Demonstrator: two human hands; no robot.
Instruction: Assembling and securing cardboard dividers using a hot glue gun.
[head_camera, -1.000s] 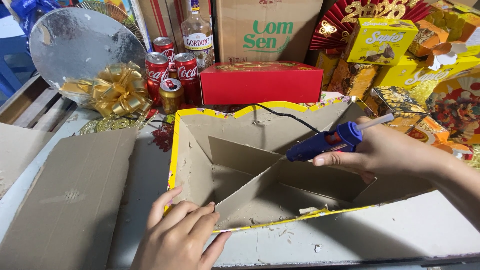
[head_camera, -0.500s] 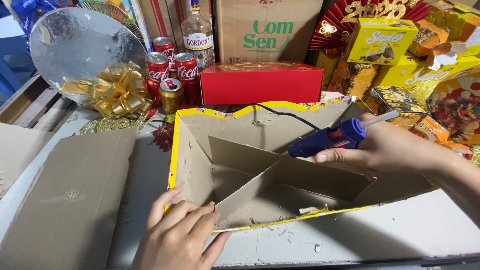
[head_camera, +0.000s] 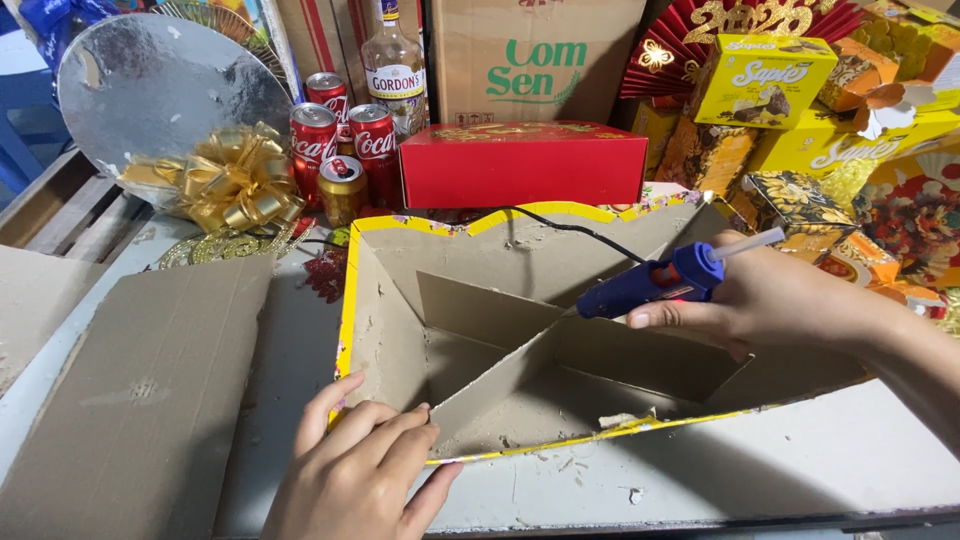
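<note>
An open cardboard tray (head_camera: 470, 250) with a yellow scalloped rim lies on the table, with cardboard dividers (head_camera: 500, 370) standing inside it. My left hand (head_camera: 350, 480) rests flat on the tray's near left corner, fingers against the end of a divider. My right hand (head_camera: 780, 300) holds a blue glue gun (head_camera: 650, 285) over the tray's right half, nozzle aimed left at the top of a divider. A black cord (head_camera: 560, 225) runs from the gun across the tray's back wall.
A flat cardboard sheet (head_camera: 140, 400) lies left of the tray. Behind stand a red box (head_camera: 520, 165), red cans (head_camera: 345, 140), a glass bottle (head_camera: 395, 70), a gold bow (head_camera: 225, 180), a silver disc (head_camera: 160, 80) and stacked yellow boxes (head_camera: 770, 75).
My right hand has lowered the glue gun slightly, closer to the divider's top edge. My left hand has stayed in place.
</note>
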